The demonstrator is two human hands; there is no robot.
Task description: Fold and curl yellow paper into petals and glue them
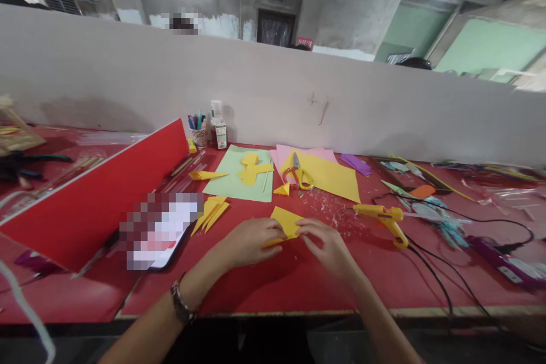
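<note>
A small piece of yellow paper (285, 218) lies between my hands near the front of the red table, its near edge folded up. My left hand (258, 240) has its fingers closed on the left part of that fold. At the right end, my right hand (322, 242) pinches the paper's edge between thumb and fingers. To the left lie several folded yellow paper pieces (211, 213) and a yellow paper cone (207, 175). A little yellow folded triangle (282, 189) sits just beyond the paper.
Yellow-handled scissors (301, 173) rest on a yellow sheet (336, 176). A yellow glue gun (384, 216) with a trailing cord lies right. A phone (166, 236) and an upright red board (106, 199) stand left. A pen cup (198, 135) and bottle (219, 128) stand by the partition.
</note>
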